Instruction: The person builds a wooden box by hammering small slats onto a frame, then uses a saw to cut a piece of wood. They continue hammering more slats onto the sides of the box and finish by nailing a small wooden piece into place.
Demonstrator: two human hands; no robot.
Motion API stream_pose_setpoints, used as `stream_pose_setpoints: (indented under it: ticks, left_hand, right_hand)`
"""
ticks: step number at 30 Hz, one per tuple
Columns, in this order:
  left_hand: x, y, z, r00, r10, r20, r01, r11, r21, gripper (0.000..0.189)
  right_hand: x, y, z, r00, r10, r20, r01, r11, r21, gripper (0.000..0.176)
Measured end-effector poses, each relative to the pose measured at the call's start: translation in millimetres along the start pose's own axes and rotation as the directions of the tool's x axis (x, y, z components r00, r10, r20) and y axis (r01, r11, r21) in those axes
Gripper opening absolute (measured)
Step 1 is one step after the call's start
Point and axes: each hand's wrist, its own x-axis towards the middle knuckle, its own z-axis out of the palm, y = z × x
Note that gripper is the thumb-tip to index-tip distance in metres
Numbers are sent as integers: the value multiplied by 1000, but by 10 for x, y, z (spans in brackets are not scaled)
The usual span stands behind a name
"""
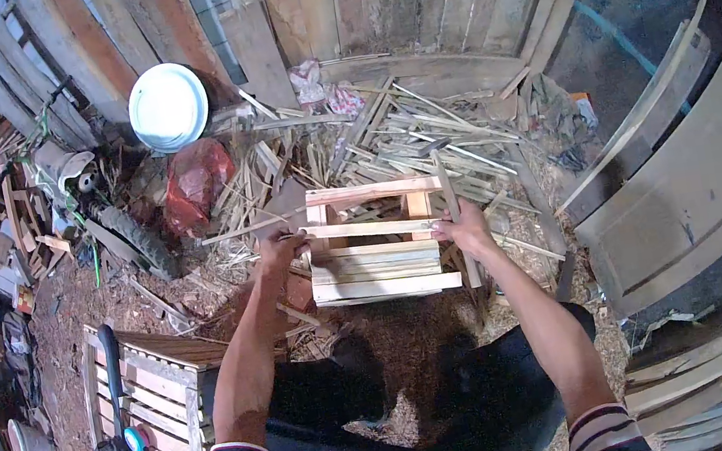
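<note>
A small wooden slatted crate [378,286] sits in front of my knees, its near part covered with pale slats and a gap open behind them. Across this gap lies a thin wooden slat [366,228]. My left hand [283,248] pinches its left end at the crate's edge. At the other end, my right hand [464,230] has its fingers closed on the slat. A long narrow piece of wood [447,185] runs past the crate's right side, partly hidden behind my right hand.
Loose wooden strips [422,135] are heaped behind the crate. A red plastic bag [196,184] and a white round lid [169,108] are at the back left. Another slatted crate [159,413] carries a black-handled tool [112,364]. Boards [688,202] lean at right.
</note>
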Motion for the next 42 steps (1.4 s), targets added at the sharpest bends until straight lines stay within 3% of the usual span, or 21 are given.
stream_pose_setpoints:
  ticks: [1, 2, 4, 5, 6, 10, 11, 12, 13, 15, 17, 20, 22, 24, 26, 30, 31, 33, 35, 39, 42]
  left_hand:
    - [-12, -65, 53, 999, 30, -14, -32, 992, -118, 11]
    - [-25, -121, 81, 1000, 23, -11, -24, 992, -121, 11]
    - [-57, -180, 129, 986, 86, -141, -88, 996, -11, 11]
    - [-56, -204, 163, 977, 51, -206, -53, 999, -2, 15]
    - [-56, -240, 132, 977, 45, -207, -47, 999, -5, 15]
    - [-110, -191, 141, 972, 77, -221, -37, 983, 179, 24]
    - [-180, -101, 187, 961, 100, -258, 9, 921, 389, 24]
    - [-220, -49, 211, 949, 132, -287, 62, 813, 579, 24]
    - [-139, -212, 130, 950, 126, -286, 68, 811, 581, 24]
    - [45, -544, -35, 951, 59, -304, 76, 908, 413, 25]
    - [-29, -392, 46, 949, 31, -313, 109, 901, 420, 26]
    - [-69, -338, 95, 950, 18, -311, 127, 890, 438, 25]
    - [-180, -157, 187, 966, -15, -258, 105, 936, 335, 22]
    - [-234, -102, 238, 953, -27, -302, 146, 914, 379, 20]
    - [-164, -252, 204, 962, 96, -254, 9, 925, 380, 20]
    - [-212, -194, 291, 941, 84, -327, 56, 916, 397, 18]
    - [-244, -175, 301, 944, 137, -301, 3, 907, 421, 18]
    - [-244, -187, 295, 944, 187, -273, -51, 896, 440, 18]
    - [-179, -222, 224, 971, 56, -231, 11, 960, 280, 19]
    - [-181, -126, 229, 977, -49, -210, 104, 960, 260, 22]
    - [-279, 7, 274, 971, -65, -229, 147, 920, 364, 26]
  right_hand:
    - [1, 16, -2, 999, 6, -45, -7, 1000, -25, 25]
    - [3, 34, -6, 996, 13, -90, -17, 999, -49, 25]
    - [62, 112, -31, 988, 17, -156, -47, 980, -191, 26]
    - [88, 148, -48, 984, 17, -177, -60, 969, -239, 26]
    - [97, 177, -67, 988, 21, -151, -53, 976, -212, 26]
    - [175, 327, -89, 994, 15, -111, -32, 987, -155, 26]
    - [209, 398, -91, 994, 15, -106, -30, 989, -144, 26]
    - [305, 522, -115, 985, -96, -145, 36, 927, -374, 26]
    - [301, 535, -116, 977, -151, -151, 60, 874, -483, 27]
    - [202, 397, -88, 964, -230, -131, 90, 752, -653, 28]
    - [186, 339, -53, 964, -248, -98, 105, 691, -715, 30]
    - [245, 477, -62, 982, -134, -133, 41, 837, -545, 32]
    - [234, 488, -49, 956, -248, -157, 78, 731, -677, 33]
    - [193, 437, -21, 938, -313, -151, 96, 651, -753, 34]
    - [216, 470, -22, 945, -253, -207, 35, 709, -705, 37]
    - [294, 535, -63, 957, -161, -240, -52, 720, -692, 42]
    - [276, 497, -53, 959, -145, -242, -69, 709, -701, 43]
    - [216, 414, -61, 956, -223, -191, 18, 693, -721, 41]
    - [161, 329, -41, 963, -217, -159, 35, 688, -725, 41]
    - [213, 417, -91, 982, -131, -137, 12, 764, -645, 43]
    - [181, 396, -105, 988, -58, -141, -27, 847, -532, 42]
